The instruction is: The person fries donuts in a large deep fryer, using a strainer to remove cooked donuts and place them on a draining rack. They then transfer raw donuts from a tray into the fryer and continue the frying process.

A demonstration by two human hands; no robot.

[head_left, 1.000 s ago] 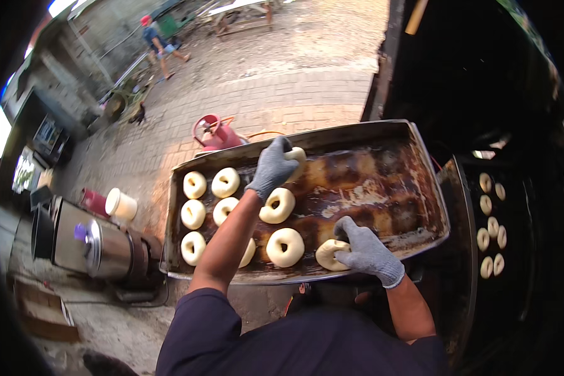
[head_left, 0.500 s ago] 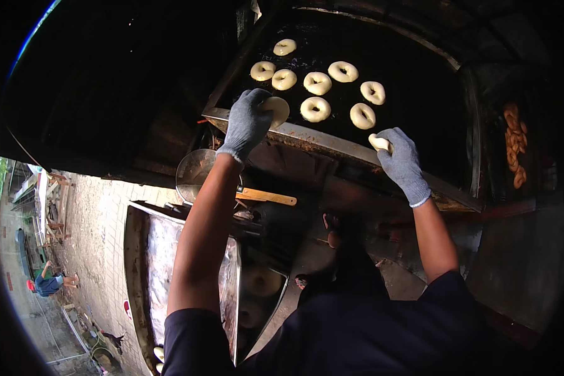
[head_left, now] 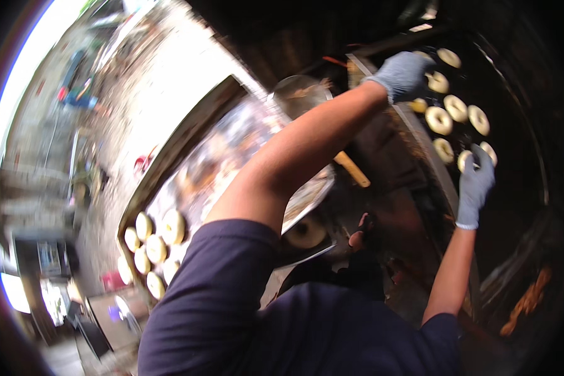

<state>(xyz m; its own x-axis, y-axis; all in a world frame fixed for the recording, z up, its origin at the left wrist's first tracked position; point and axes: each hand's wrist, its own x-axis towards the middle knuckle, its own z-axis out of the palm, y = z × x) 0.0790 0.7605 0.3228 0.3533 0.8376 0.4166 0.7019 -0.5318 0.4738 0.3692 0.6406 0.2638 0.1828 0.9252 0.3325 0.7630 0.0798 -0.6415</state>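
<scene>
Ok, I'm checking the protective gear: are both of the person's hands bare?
No, grey gloves cover both the left hand and the right hand.

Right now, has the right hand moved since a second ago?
Yes, rightward: a second ago the right hand was over the tray; now it's beyond the tray, above the dark pan.

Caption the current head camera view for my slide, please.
Gloved left hand and right hand reach over pale dough rings in a dark pan; more rings lie on a metal tray.
</scene>
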